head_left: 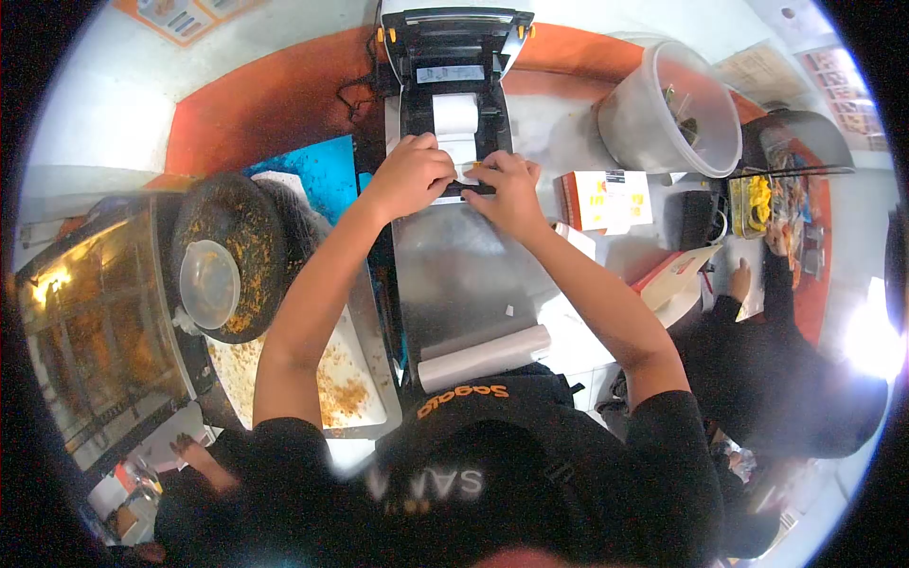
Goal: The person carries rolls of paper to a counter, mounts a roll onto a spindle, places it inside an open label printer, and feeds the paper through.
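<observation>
A label printer (495, 104) stands with its lid (453, 43) raised at the back of the metal counter. Inside it sits a white roll of label paper (455, 115), and a paper strip (460, 151) runs forward from the roll. My left hand (414, 175) is closed at the left side of the strip's front end, fingers curled on the paper. My right hand (508, 189) pinches at the right side, thumb and index finger by the printer's dark front edge. The fingertips partly hide the strip's end.
A wrapped roll (485, 358) lies on the counter's near edge. To the right are a white-and-orange box (606, 201) and a large clear bucket (670, 112). Leftward sit a crumb-covered dark bowl (256, 270), a tray (379, 402) and a glass case (104, 331). Co-workers' hands (740, 281) show at right.
</observation>
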{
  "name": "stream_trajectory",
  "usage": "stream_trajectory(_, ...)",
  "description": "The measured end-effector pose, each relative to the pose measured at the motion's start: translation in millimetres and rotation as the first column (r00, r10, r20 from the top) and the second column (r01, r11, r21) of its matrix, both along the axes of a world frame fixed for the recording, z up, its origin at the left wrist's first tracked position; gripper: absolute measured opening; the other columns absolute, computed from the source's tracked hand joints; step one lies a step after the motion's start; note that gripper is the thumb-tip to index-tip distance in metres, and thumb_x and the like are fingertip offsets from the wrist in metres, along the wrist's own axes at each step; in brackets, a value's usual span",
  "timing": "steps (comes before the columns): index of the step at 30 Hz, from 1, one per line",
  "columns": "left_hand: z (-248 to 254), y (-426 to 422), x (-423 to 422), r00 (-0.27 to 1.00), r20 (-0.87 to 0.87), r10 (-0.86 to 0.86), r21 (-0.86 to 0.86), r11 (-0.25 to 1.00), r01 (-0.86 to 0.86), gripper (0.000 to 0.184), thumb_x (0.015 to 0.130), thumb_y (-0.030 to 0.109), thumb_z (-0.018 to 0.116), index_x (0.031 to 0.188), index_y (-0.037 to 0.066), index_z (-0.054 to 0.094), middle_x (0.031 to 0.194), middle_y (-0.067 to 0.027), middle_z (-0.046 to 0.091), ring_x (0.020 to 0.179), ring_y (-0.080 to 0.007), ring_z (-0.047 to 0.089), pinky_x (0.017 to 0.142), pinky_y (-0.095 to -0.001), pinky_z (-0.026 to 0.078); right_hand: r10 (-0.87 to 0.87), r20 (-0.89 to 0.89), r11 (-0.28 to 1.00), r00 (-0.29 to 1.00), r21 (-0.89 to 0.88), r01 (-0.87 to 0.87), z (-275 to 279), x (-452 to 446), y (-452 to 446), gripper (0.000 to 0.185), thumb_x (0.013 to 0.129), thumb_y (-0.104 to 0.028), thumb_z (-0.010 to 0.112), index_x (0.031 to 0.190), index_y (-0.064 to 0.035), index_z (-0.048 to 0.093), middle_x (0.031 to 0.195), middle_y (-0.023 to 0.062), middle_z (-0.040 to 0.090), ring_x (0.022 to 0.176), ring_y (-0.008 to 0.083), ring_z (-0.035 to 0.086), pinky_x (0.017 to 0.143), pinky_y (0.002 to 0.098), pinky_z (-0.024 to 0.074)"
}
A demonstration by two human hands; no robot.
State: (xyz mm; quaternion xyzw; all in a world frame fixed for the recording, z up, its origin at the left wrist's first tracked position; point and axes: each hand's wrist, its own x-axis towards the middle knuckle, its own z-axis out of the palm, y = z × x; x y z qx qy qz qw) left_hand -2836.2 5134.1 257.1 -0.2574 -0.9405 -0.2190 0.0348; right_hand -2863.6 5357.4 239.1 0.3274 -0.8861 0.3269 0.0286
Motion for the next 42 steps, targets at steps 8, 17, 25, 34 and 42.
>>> stream_trajectory(8,-2,23,24,0.965,-0.119,0.234,0.126,0.968,-0.219,0.015,0.08,0.019,0.073,0.091,0.008,0.072,0.097,-0.0023,0.067,0.096,-0.0264,0.057,0.087,-0.0399,0.048,0.032,-0.089,0.999,0.996,0.004,-0.032,-14,-1,-2,0.007,0.079,-0.019,0.078,0.085,-0.0162,0.079,0.094,-0.0013,0.062,0.093,0.0214,0.057,0.086,0.0415,0.0317)
stream_trajectory(17,-25,50,54,0.914,-0.248,0.321,0.019,0.945,-0.327,0.019,0.08,0.01,0.062,0.097,0.004,0.068,0.097,-0.0076,0.066,0.098,-0.0261,0.06,0.09,-0.04,0.05,0.044,-0.111,0.996,0.993,-0.076,-0.052,-14,8,6,0.008,0.075,-0.019,0.077,0.083,-0.0195,0.077,0.107,-0.0008,0.067,0.101,0.0221,0.059,0.086,0.046,0.0338)
stream_trajectory(25,-21,54,65,0.893,-0.254,0.371,0.057,0.928,-0.369,0.023,0.079,0.007,0.063,0.102,0.005,0.07,0.102,-0.0066,0.069,0.1,-0.0269,0.062,0.089,-0.0407,0.051,-0.13,-0.009,0.971,0.992,-0.205,0.125,-3,3,3,0.014,0.081,-0.014,0.073,0.095,-0.0127,0.076,0.103,0.004,0.069,0.097,0.0271,0.061,0.091,0.0436,0.0363)
stream_trajectory(34,-24,56,66,0.859,-0.283,0.427,0.181,0.903,-0.39,0.023,0.077,0.007,0.067,0.099,0.006,0.074,0.099,-0.0029,0.067,0.096,-0.0243,0.059,0.088,-0.0401,0.048,-0.211,0.048,0.959,0.976,-0.182,0.216,-28,-3,-4,0.01,0.08,-0.016,0.074,0.088,-0.0107,0.077,0.096,0.0067,0.07,0.096,0.0294,0.061,0.087,0.0435,0.0414)
stream_trajectory(42,-34,57,67,0.851,-0.245,0.464,0.241,0.879,-0.411,0.023,0.08,0.006,0.066,0.1,0.012,0.075,0.101,0.0001,0.069,0.095,-0.0277,0.056,0.088,-0.0407,0.047,-0.222,0.096,0.936,0.97,-0.258,0.24,-27,2,-2,0.013,0.079,-0.012,0.073,0.09,-0.0111,0.078,0.099,0.0083,0.069,0.099,0.0295,0.061,0.088,0.0424,0.0433)
